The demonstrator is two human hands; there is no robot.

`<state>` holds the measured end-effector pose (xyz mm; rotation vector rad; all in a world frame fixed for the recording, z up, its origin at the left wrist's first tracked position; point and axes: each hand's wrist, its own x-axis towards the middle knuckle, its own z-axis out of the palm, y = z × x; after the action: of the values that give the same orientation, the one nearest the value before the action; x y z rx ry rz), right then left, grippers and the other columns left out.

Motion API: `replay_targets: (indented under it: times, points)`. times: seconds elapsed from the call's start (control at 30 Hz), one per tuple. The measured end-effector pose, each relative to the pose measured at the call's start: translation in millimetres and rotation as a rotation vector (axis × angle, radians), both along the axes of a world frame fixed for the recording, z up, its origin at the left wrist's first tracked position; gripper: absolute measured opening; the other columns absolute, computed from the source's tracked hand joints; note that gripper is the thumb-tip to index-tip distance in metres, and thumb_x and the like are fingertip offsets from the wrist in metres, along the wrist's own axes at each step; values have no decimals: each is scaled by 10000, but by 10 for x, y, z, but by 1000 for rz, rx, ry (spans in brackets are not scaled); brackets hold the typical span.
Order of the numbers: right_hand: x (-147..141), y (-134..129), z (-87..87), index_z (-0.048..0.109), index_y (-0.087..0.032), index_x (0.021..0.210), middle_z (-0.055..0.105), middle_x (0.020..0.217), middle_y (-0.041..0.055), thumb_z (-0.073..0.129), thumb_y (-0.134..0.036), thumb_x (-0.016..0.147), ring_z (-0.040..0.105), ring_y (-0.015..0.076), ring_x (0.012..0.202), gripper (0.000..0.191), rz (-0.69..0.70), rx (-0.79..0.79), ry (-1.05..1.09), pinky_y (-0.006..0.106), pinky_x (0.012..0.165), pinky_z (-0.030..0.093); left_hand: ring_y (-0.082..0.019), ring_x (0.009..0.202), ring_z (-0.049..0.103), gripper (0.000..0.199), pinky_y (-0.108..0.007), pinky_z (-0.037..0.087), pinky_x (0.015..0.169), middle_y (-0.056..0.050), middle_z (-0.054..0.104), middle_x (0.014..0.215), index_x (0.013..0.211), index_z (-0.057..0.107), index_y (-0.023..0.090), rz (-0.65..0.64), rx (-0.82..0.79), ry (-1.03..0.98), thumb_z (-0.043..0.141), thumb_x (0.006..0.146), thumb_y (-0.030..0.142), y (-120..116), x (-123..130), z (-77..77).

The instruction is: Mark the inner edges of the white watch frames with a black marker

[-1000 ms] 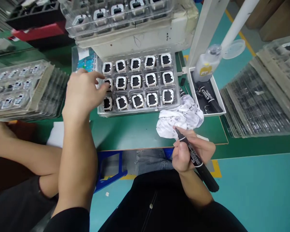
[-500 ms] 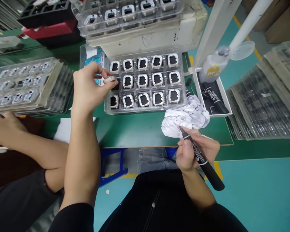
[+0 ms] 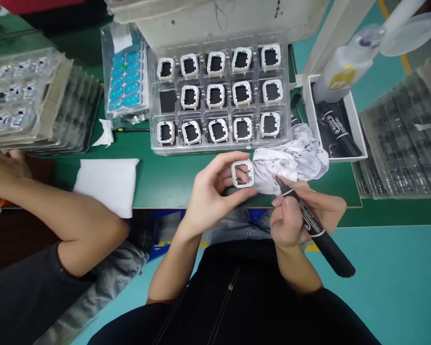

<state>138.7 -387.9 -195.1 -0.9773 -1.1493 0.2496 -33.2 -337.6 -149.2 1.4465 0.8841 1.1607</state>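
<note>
Between the thumb and fingers of my left hand (image 3: pixel 215 194) is a white square frame (image 3: pixel 250 174), held upright over the table's front edge. My right hand (image 3: pixel 301 211) grips a black marker (image 3: pixel 318 229), its tip pointing up and left towards the frame, a short gap apart. A crumpled white cloth (image 3: pixel 290 160) lies just behind both hands. Beyond it, a clear plastic tray (image 3: pixel 221 147) holds similar white frames in three rows. The leftmost pocket (image 3: pixel 168 101) of its middle row has no frame in it.
On the left are another person's arm (image 3: pixel 75 211), a white sheet (image 3: pixel 106 184) and stacked trays (image 3: pixel 72 110). A pack of blue pieces (image 3: pixel 129 81) lies beside the tray. At right, a white box (image 3: pixel 359 139) holds a bottle (image 3: pixel 345 72) and markers, near more stacked trays (image 3: pixel 405 139).
My left hand has come away from the tray with the frame, towards me and to the right, near the marker. The view has shifted slightly; my right hand still grips the marker.
</note>
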Motion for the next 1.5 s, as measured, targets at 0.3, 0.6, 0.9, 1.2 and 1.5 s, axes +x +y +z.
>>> replay_targets:
  times: [0.3, 0.6, 0.9, 1.2, 1.5]
  points:
    - [-37, -18, 111, 778, -266, 1168, 850, 913, -22, 880, -193, 1006, 918, 266, 864, 205, 100, -75, -17, 568, 1031, 831, -172, 1011, 870, 438, -252, 735, 953, -28, 861, 1176, 1352, 791, 254, 13, 68, 136, 998, 966, 238, -102, 38, -169]
    - [-2, -23, 170, 791, -280, 1239, 874, 937, -25, 869, -132, 997, 948, 306, 999, 294, 99, -98, -108, 520, 974, 848, -190, 1049, 872, 334, -281, 751, 1006, -46, 886, 1252, 1365, 824, 260, 80, 172, 297, 928, 1049, 286, -148, 37, -138]
    - [-71, 37, 224, 798, -256, 1182, 846, 877, -20, 853, -132, 1010, 928, 268, 859, 219, 35, -54, -139, 447, 860, 843, -180, 979, 870, 292, -272, 756, 969, -30, 897, 1217, 1348, 833, 274, 108, 204, 358, 906, 1066, 276, -177, 49, -106]
    - [-48, 5, 184, 787, -290, 1198, 886, 951, -26, 863, -204, 1030, 945, 287, 917, 203, 2, -96, -175, 462, 850, 851, -170, 961, 872, 290, -260, 753, 935, -21, 901, 1210, 1339, 820, 274, 113, 236, 367, 893, 1063, 222, -184, 55, -103]
    - [-67, 35, 226, 800, -277, 1202, 864, 887, -21, 854, -172, 1022, 939, 290, 878, 215, -1, -75, -170, 442, 817, 838, -169, 928, 867, 277, -269, 757, 913, -19, 902, 1176, 1348, 809, 279, 117, 264, 412, 872, 1080, 241, -195, 46, -108]
